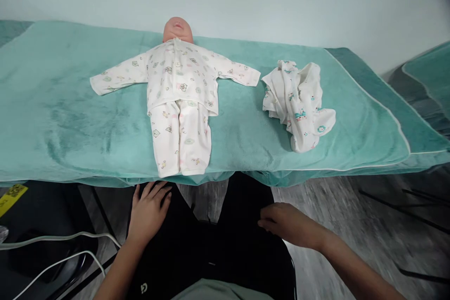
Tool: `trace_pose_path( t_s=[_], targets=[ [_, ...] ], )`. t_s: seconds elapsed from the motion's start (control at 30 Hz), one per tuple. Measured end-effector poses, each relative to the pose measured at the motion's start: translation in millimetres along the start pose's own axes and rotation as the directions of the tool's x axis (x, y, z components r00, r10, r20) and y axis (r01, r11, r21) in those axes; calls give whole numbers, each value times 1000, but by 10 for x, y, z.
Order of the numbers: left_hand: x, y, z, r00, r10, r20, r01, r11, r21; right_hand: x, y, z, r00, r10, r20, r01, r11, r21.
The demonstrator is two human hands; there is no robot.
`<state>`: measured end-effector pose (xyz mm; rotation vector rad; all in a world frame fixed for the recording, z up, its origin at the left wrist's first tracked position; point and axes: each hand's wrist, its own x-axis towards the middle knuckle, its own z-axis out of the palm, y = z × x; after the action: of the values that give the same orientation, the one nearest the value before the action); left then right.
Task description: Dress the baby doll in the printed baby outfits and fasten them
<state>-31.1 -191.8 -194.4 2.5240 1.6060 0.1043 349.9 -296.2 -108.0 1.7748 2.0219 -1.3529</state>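
Observation:
A baby doll (178, 29) lies on its back on the green bed cover, arms stretched out to the sides. It wears a white printed baby top (176, 72) and matching baby trousers (193, 138), whose leg ends reach the near edge. To its right sits a crumpled pile of white printed baby clothes (298, 108). My left hand (149, 208) rests open on my left thigh, fingers spread, just below the trouser legs. On my right thigh lies my right hand (281, 221), its fingers curled in and nothing seen in them. Neither hand touches the doll or clothes.
The green cover (87, 122) spreads over a long bed against a pale wall (225, 0). At lower left, white cables (70, 239) run past a black chair-like object (49, 211) with a yellow label. Thin black metal legs (397, 206) stand on the floor at right.

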Motion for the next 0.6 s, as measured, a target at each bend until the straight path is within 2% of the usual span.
trace_pose_path(
  t_s=[0.2,0.37,0.6],
  targets=[
    [-10,-20,13,1000,-2,-6,2,1000,2,-18,-38,-112,1000,-1,-14,3,989,150],
    [-14,-24,12,1000,7,-14,-7,1000,5,-45,-12,-161,998,15,-67,0,978,208],
    [-1,-11,-7,1000,3,-14,-3,1000,-7,-42,71,-222,980,-69,-187,109,971,215]
  ],
)
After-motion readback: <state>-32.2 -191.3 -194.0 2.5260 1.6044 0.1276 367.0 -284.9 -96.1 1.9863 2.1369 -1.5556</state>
